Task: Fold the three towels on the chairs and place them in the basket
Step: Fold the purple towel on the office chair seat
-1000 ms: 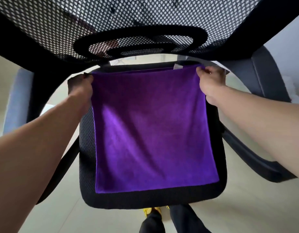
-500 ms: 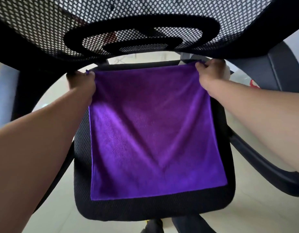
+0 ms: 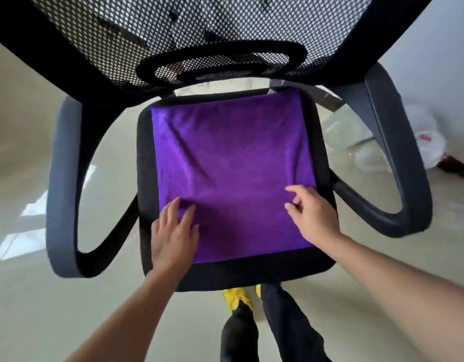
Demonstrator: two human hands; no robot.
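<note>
Item: purple towel (image 3: 230, 165). Lay spread flat, unfolded, on seat (image 3: 251, 273) of black mesh chair; covered most of seat, slight creases toward far-L corner.
L hand (image 3: 173, 231): palm down, fingers straight, resting on towel's near-L corner; gripped nothing.
R hand (image 3: 311, 215): over near-R part of towel, fingers loosely bent, nothing held; contact w/ cloth unclear.
Chair: mesh backrest (image 3: 199, 27) at far side; grey armrests (image 3: 61, 178) either side of seat.
Misc: pale glossy floor (image 3: 42, 309); white plastic bag (image 3: 429, 145) beyond R armrest; yellow shoes (image 3: 236, 299) & black trouser legs (image 3: 285, 322) at seat's front edge.
</note>
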